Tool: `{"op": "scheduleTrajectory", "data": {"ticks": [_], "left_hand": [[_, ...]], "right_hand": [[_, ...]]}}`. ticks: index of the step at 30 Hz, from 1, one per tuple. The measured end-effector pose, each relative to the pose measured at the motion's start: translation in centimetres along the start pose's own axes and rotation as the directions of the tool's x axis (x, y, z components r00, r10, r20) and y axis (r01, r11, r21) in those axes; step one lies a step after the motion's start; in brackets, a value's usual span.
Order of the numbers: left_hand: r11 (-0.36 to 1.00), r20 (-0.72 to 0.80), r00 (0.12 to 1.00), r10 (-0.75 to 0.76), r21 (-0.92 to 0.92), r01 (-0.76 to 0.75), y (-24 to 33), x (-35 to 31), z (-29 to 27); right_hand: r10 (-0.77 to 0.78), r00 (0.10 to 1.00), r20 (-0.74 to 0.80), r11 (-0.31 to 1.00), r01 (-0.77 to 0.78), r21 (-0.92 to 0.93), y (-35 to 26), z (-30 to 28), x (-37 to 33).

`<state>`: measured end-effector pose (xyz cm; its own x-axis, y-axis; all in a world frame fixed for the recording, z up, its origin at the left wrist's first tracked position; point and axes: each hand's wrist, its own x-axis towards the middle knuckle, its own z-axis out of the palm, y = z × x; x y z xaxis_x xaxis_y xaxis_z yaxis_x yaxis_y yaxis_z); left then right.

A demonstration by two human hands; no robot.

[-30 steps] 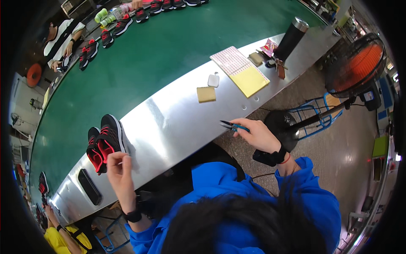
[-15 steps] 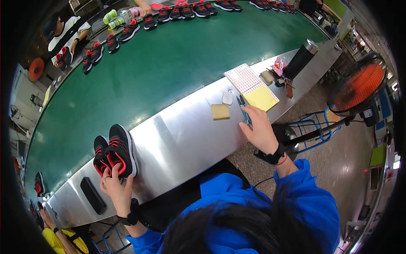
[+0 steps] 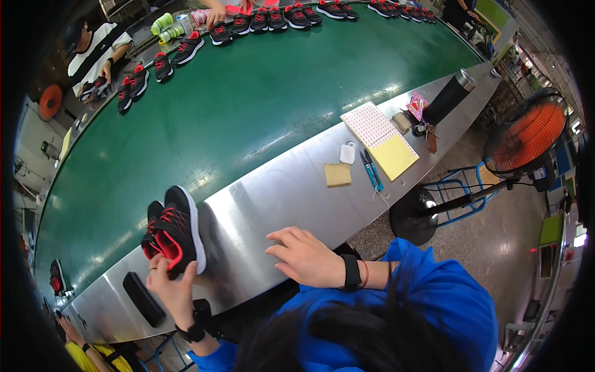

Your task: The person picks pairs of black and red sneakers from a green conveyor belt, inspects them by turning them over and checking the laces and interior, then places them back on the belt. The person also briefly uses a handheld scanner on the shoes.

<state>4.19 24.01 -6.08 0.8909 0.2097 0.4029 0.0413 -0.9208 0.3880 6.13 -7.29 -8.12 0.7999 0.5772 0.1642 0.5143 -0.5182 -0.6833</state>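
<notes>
A pair of black sneakers [image 3: 181,226] with red linings and white soles stands at the edge of the green belt, overlapping the metal ledge. My left hand [image 3: 171,290] pinches the heel collar of the nearer shoe, thumb outside and fingers at the opening. The other shoe is partly hidden behind it. My right hand [image 3: 305,255] hovers over the ledge to the right of the pair, fingers apart, holding nothing. Blue-handled thread snips [image 3: 372,171] lie on the ledge farther right, beside a tan sponge [image 3: 338,175] and a small white case [image 3: 347,154].
Left of my left hand lies a black oblong case [image 3: 144,299]. A yellow and white notepad [image 3: 392,152], keys [image 3: 429,134] and a black tumbler [image 3: 450,97] are at the right. A fan [image 3: 527,133] stands beyond. Co-workers handle shoes [image 3: 259,20] along the belt's far side.
My right hand has left the snips and moved left, toward the shoes. My left hand stays at the heel, and the pair has turned slightly. The view has shifted a little.
</notes>
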Motion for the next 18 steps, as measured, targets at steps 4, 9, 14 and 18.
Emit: {"op": "scheduleTrajectory", "data": {"ticks": [4,9,14,18], "left_hand": [[0.987,0.023,0.994,-0.109,0.121,0.106,-4.0,5.3,-1.7],[0.743,-0.302,0.943,-0.142,0.597,0.303,-9.8,13.4,-2.6],[0.782,-0.454,0.885,-0.101,0.514,0.352,-12.3,15.4,-1.3],[0.957,-0.229,0.973,-0.022,0.278,0.087,-9.9,12.2,5.7]], "right_hand": [[-0.012,1.000,0.018,1.000,0.013,-0.012,0.0,0.1,0.7],[0.007,1.000,0.013,0.999,-0.006,-0.047,0.7,0.3,0.5],[0.025,0.999,0.026,0.998,-0.024,-0.052,1.6,0.2,0.3],[0.037,0.999,0.038,0.996,-0.033,-0.081,2.5,-0.4,0.8]]}}
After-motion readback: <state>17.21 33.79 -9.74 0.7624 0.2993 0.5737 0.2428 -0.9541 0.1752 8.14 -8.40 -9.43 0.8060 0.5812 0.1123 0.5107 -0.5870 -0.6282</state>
